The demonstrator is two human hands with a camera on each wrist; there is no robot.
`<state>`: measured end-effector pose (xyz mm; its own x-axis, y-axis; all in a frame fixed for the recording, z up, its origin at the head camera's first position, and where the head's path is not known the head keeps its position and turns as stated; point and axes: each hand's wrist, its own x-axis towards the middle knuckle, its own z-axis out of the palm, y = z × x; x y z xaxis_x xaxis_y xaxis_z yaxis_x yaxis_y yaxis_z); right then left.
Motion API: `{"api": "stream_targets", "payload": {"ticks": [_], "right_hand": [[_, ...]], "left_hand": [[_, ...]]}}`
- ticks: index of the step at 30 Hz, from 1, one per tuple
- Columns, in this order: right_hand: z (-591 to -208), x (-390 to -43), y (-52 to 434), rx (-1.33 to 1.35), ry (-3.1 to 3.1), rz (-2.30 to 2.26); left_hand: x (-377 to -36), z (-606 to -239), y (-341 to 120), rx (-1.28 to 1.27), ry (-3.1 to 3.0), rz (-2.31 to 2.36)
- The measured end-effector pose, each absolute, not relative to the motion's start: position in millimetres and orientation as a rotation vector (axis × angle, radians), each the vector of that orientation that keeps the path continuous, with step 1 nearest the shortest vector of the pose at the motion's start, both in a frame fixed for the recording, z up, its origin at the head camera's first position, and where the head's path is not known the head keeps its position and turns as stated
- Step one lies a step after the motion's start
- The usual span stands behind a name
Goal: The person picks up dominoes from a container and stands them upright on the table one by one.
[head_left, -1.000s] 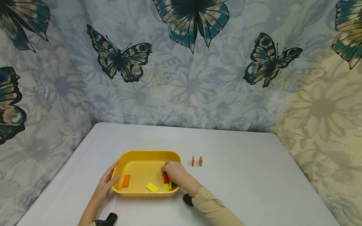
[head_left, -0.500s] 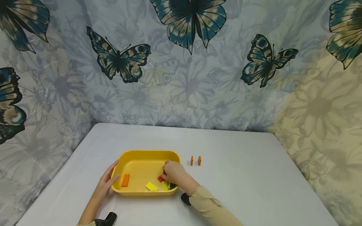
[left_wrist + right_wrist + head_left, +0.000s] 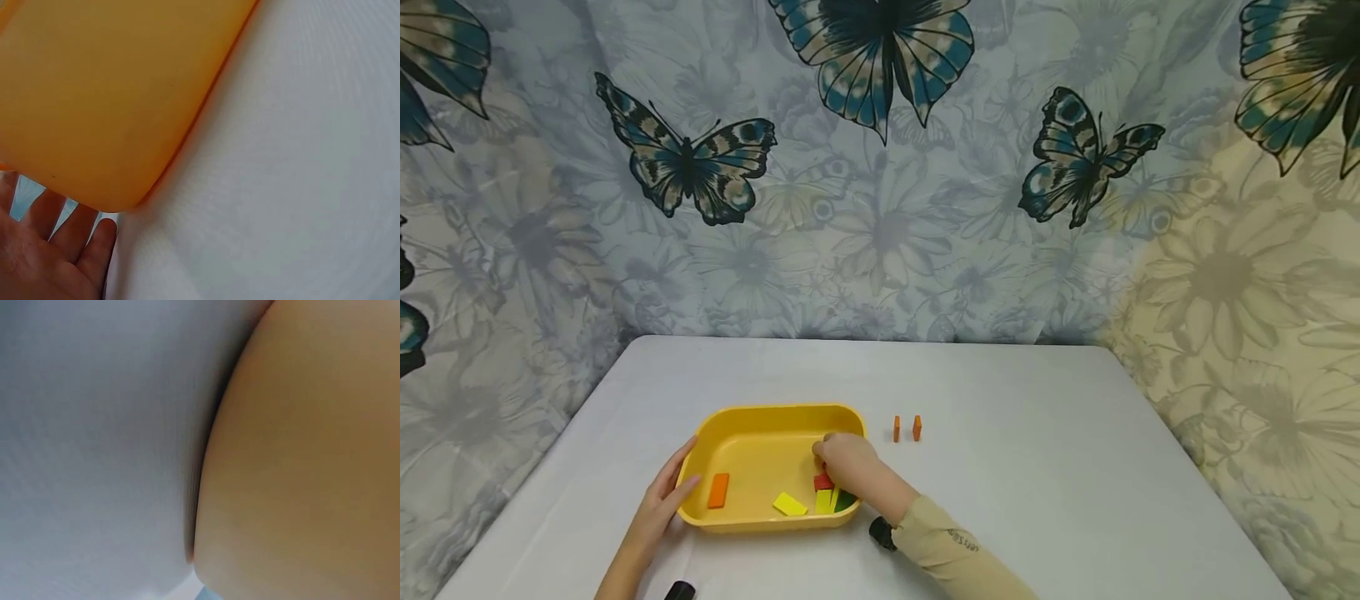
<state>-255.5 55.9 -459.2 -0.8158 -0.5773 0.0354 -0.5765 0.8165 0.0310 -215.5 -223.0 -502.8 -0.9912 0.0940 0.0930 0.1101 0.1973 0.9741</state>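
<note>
A yellow tray (image 3: 775,411) sits on the white table (image 3: 1037,467). My left hand (image 3: 664,498) rests against the tray's left wall with straight fingers; in the left wrist view the fingers (image 3: 56,244) lie under the tray's outer wall (image 3: 112,94). My right hand (image 3: 841,457) reaches into the tray's right end, fingers curled down onto a red block (image 3: 823,482). Beside it lie a yellow-green block (image 3: 824,501) and a green block (image 3: 846,500), partly hidden by the hand. A yellow block (image 3: 790,504) and an orange block (image 3: 718,490) lie flat in the tray.
Two small orange blocks (image 3: 897,429) (image 3: 917,428) stand upright on the table just right of the tray. A butterfly-print curtain (image 3: 880,167) closes off the back and sides. The right wrist view shows only the blurred tray wall (image 3: 312,456) and tabletop (image 3: 94,425).
The red block stood upright under my right hand a second ago; it now sits lower at my fingertips. The view has shifted slightly; the left hand stays on the tray.
</note>
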Motion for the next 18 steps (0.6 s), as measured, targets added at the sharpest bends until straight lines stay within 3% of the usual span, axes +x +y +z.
{"api": "stream_targets", "payload": {"ticks": [18], "right_hand": [[-461.1,-257.2,58.8,0.929,-2.91,0.125]], "left_hand": [[-214.1,-505.0,-223.9,-0.197,-2.42,-1.974]]}}
